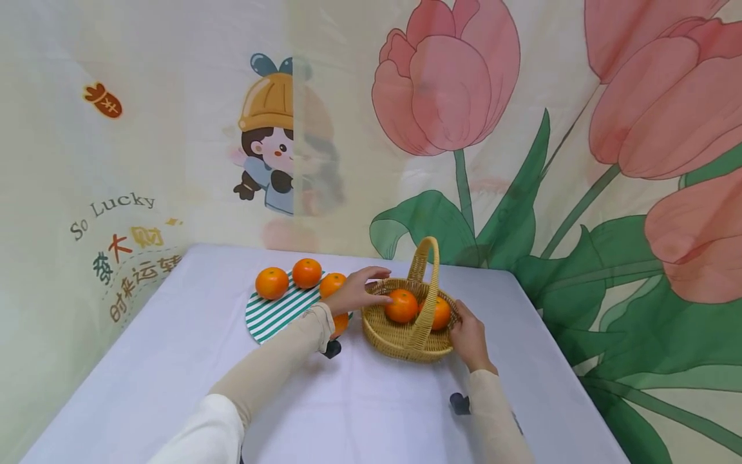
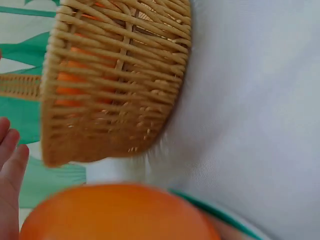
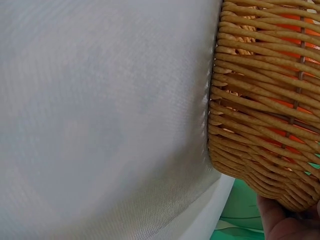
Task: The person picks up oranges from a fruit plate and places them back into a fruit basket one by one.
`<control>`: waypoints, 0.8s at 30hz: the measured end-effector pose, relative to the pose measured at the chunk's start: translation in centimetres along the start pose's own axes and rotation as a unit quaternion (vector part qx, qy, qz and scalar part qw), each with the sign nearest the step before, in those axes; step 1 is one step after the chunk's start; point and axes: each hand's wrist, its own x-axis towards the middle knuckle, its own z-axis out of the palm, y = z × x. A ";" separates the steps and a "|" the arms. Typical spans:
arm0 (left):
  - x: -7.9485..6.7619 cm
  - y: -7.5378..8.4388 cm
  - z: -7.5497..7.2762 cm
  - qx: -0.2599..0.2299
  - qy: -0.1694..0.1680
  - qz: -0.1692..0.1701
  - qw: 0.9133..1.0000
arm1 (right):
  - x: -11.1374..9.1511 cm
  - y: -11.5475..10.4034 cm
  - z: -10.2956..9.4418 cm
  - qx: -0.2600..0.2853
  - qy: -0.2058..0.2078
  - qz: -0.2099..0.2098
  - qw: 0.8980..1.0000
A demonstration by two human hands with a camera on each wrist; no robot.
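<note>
A wicker basket (image 1: 379, 335) with a tall arched handle stands on the table, holding an orange (image 1: 401, 306) at its left and another orange (image 1: 440, 314) behind the handle. My left hand (image 1: 355, 293) reaches over the basket's left rim with fingers extended, the thumb tip close beside the left orange. In the left wrist view, its fingers (image 2: 12, 162) are spread at the left edge, and a blurred orange (image 2: 120, 215) fills the bottom. My right hand (image 1: 471, 336) grips the basket's right rim; in the right wrist view, part of it (image 3: 280, 220) shows under the weave.
Left of the basket lies a round green-and-white striped mat (image 1: 269, 320) bearing several oranges, including one (image 1: 272, 283) at its left and one (image 1: 306, 273) at the back. One orange (image 1: 339, 324) is partly hidden by my left forearm. A printed curtain (image 1: 348, 129) hangs behind the white-covered table (image 1: 371, 412).
</note>
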 end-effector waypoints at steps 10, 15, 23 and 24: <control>-4.8 0.1 -4.2 0.010 0.064 -0.008 0.998 | 0.0 0.3 0.1 0.008 -0.004 -0.002 1.000; -7.1 -0.7 -5.4 0.000 0.072 -0.046 0.996 | -0.1 0.1 0.0 0.007 -0.005 0.003 1.000; -9.9 -2.6 -5.6 -0.011 0.077 -0.057 0.995 | 0.0 0.2 0.0 0.007 -0.006 0.003 1.000; -10.2 -2.8 -5.5 -0.010 0.078 -0.059 0.995 | 0.0 0.2 0.0 0.007 -0.006 0.002 1.000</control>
